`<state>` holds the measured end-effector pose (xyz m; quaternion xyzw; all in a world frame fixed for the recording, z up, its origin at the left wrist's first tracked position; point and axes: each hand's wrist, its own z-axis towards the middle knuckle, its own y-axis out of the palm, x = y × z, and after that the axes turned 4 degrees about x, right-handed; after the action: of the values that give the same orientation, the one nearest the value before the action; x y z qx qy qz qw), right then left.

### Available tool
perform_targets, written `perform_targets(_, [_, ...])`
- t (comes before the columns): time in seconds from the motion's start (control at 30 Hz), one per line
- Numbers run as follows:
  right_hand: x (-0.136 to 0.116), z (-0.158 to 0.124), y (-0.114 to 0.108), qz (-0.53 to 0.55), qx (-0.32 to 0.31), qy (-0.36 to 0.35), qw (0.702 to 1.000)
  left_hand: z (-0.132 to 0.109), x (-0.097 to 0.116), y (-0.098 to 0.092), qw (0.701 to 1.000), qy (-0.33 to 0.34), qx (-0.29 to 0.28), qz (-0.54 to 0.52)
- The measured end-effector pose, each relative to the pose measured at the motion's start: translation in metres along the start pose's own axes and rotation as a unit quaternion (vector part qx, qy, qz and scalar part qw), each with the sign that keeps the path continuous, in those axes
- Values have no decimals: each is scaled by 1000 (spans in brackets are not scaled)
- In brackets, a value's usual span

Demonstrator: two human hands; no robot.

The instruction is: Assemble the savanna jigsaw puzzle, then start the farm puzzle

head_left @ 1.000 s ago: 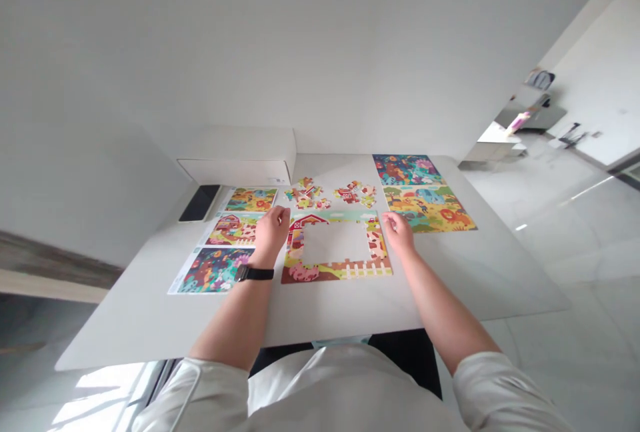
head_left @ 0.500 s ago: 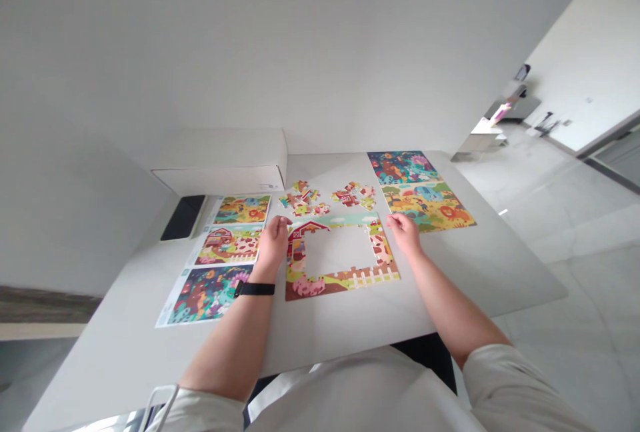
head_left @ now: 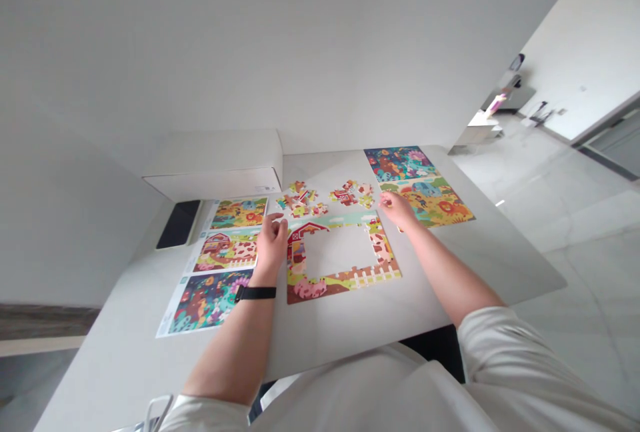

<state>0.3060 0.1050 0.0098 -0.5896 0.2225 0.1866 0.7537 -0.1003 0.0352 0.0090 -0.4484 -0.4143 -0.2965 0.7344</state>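
A farm jigsaw (head_left: 320, 287) lies on the table with its border filled and its middle bare. Beyond its top edge are two clusters of loose pieces, a left pile (head_left: 301, 200) and a right pile (head_left: 353, 194). My left hand (head_left: 273, 239) is at the puzzle's upper left corner, its fingers apart with nothing between them. Just right of the right pile, my right hand (head_left: 397, 209) has its fingers curled together; whether a piece is in them is too small to tell.
To the left lies a reference sheet (head_left: 190, 279) with three pictures, and a black phone (head_left: 179, 224) beside it. A white box (head_left: 215, 182) stands at the back left. Two finished puzzles, a dark one (head_left: 400, 164) and a safari one (head_left: 447, 202), lie at the right.
My right hand has moved slightly up and left, closer to the right pile. The fingers of my left hand have spread apart. The camera view has shifted a little.
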Motion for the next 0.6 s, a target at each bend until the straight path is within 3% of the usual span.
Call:
perform_targets(0.27, [-29,33,22,-153,-77,-5,985,0,-1,0,1000,0,-12,-1])
perform_targets(0.6, [-40,43,38,-153,-73,-15,985,1,-8,4,999,0,-27,-23])
